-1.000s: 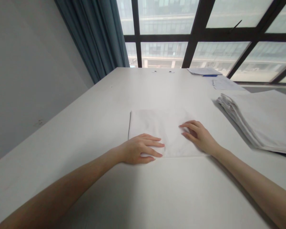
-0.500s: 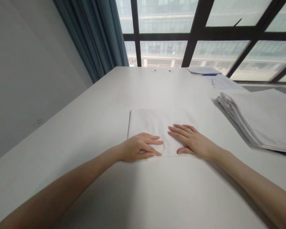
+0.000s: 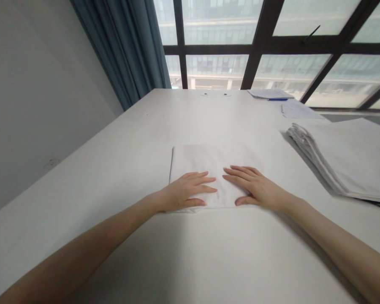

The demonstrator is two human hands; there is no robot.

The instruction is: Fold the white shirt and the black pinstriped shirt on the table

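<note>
A folded white cloth point(image 3: 202, 157) lies flat on the white table point(image 3: 234, 257) in front of me, with faint wrinkles in its middle. My left hand point(image 3: 190, 191) rests on its near left part, palm down, fingers spread and pointing right. On the near right part lies my right hand point(image 3: 251, 185), also flat, its fingers stretched to the left and its thumb by the near edge. A small gap of cloth shows between the two hands. Neither hand grips anything. Beneath the hands the cloth is hidden.
At the right stands a stack of folded white cloths point(image 3: 354, 156). Farther back are sheets of paper point(image 3: 269, 93) with a blue pen point(image 3: 278, 99). A blue curtain point(image 3: 126, 46) and a dark-framed window point(image 3: 220, 50) are behind the table; a wall point(image 3: 34, 84) runs along the left.
My left hand has shifted slightly away from me over the cloth, its fingers now lying higher, so more of the near edge shows. The right hand has hardly moved.
</note>
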